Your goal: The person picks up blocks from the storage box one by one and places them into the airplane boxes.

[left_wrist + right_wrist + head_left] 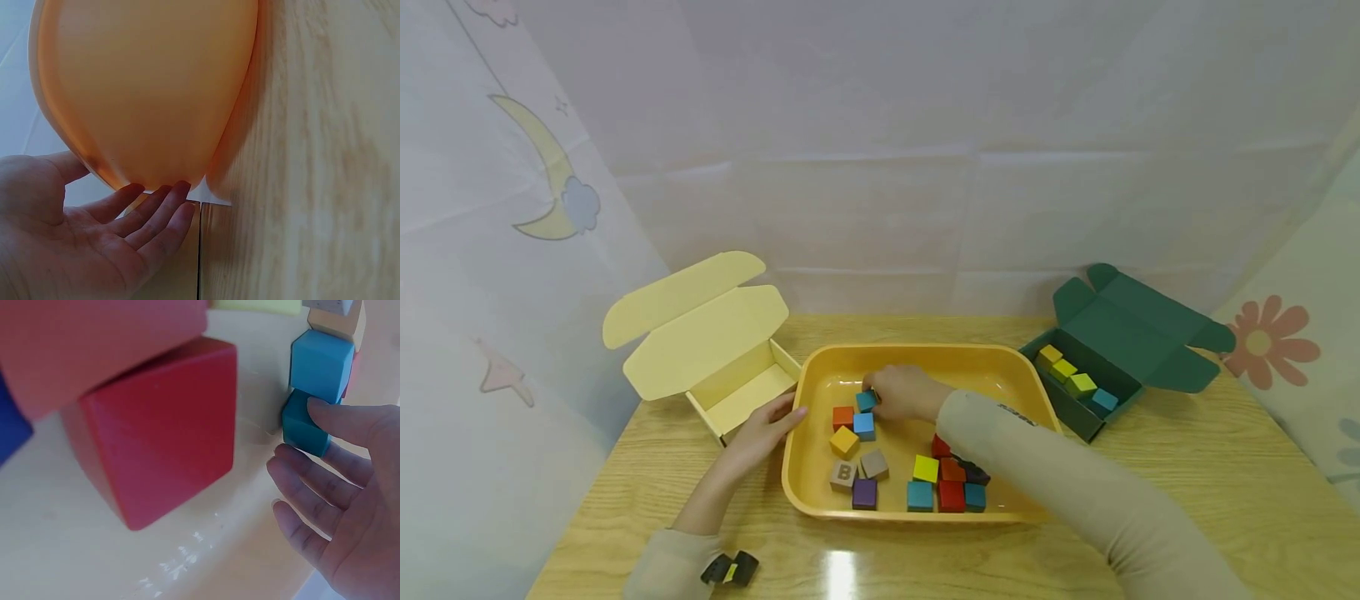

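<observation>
My left hand (pixel 767 432) grips the left side of a yellow-orange tray (pixel 925 354). Its thumb lies over the rim, and the fingers (pixel 164 206) are against the outer wall in the left wrist view. Inside the tray, my right hand (pixel 904 392) pinches a teal block (pixel 303 428), thumb on its near face and forefinger behind it. Directly beside it sits a light blue block (pixel 864 427). An orange-red block (pixel 843 417) and a yellow-orange block (pixel 844 442) stand close by. A large red block (pixel 169 431) looms near the right wrist camera.
Wooden blocks, one a letter B block (pixel 844 476), and a purple block (pixel 864 494) lie at the tray's front left. Several coloured blocks cluster under the right forearm. An open cream box (pixel 748 400) stands left; an open green box (pixel 1093 425) holding yellow, green and blue blocks stands right.
</observation>
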Available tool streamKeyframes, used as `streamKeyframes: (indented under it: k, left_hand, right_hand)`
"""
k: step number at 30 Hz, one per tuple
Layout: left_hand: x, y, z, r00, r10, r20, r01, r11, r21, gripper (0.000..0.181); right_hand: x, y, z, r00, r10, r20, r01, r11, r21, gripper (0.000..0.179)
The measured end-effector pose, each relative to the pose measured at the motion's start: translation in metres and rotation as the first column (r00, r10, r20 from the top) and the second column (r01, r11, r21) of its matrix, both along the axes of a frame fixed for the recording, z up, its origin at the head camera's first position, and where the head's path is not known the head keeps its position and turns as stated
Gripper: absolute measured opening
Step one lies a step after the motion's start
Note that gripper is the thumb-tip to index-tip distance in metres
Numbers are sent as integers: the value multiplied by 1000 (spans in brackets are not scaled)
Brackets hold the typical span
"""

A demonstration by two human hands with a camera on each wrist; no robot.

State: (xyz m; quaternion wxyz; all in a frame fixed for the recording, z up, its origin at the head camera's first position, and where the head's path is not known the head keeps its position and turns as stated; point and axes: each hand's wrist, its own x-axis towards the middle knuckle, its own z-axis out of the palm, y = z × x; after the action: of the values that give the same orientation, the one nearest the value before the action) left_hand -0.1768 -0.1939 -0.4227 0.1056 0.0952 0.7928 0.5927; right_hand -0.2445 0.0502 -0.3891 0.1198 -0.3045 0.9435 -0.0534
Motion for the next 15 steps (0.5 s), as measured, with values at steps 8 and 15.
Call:
streamKeyframes:
  k: [8,15]
  left_hand:
    - [0,0,0,1000,9,-1,-9,1000,-12,48]
    - [0,0,0,1000,14,6,-13,1000,-21,49]
  right_hand:
    - [4,5,9,998,-48,49,53,993,-106,34]
    - [8,15,20,993,-62,96,84,966,-245,34]
